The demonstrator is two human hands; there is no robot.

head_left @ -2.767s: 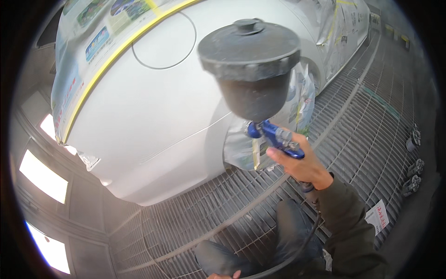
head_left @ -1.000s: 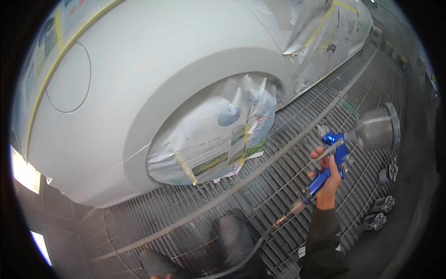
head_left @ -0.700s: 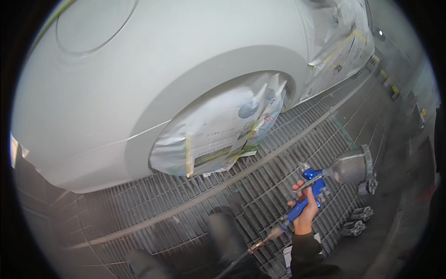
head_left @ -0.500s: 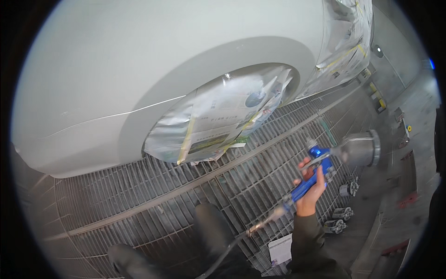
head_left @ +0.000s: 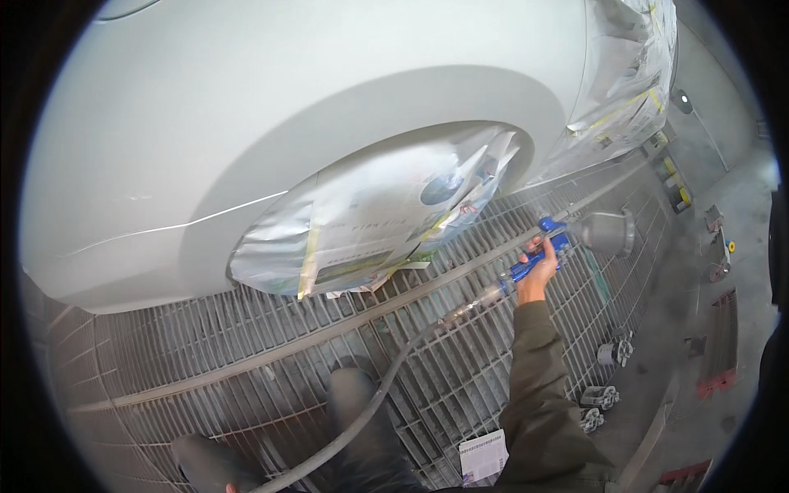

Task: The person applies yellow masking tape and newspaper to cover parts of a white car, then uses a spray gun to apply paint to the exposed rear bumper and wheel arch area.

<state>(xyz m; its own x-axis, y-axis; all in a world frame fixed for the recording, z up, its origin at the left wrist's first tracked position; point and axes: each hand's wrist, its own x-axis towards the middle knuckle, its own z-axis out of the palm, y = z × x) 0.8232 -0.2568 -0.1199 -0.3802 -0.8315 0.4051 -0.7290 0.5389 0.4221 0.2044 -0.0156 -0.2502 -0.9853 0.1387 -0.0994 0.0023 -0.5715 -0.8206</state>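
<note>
My right hand is wrapped round the blue handle of a spray gun, held above the floor grating at the right of the car. A greyish cup sits on the gun, blurred and tipped to the right. From the handle's lower end a grey air hose runs down to the lower edge. Facing the gun is the pale car body, its wheel covered with taped paper. Only a small skin-coloured patch of my left hand seems to show beside the hose; its fingers are hidden.
Metal floor grating lies under the car and my legs. Masking paper covers the car's far right part. Several metal parts and a printed sheet lie at the lower right. A red-ended rack stands farther right.
My right hand and the spray gun have moved farther forward, with more forearm showing. More of the hose has come into view. The view has shifted slightly.
</note>
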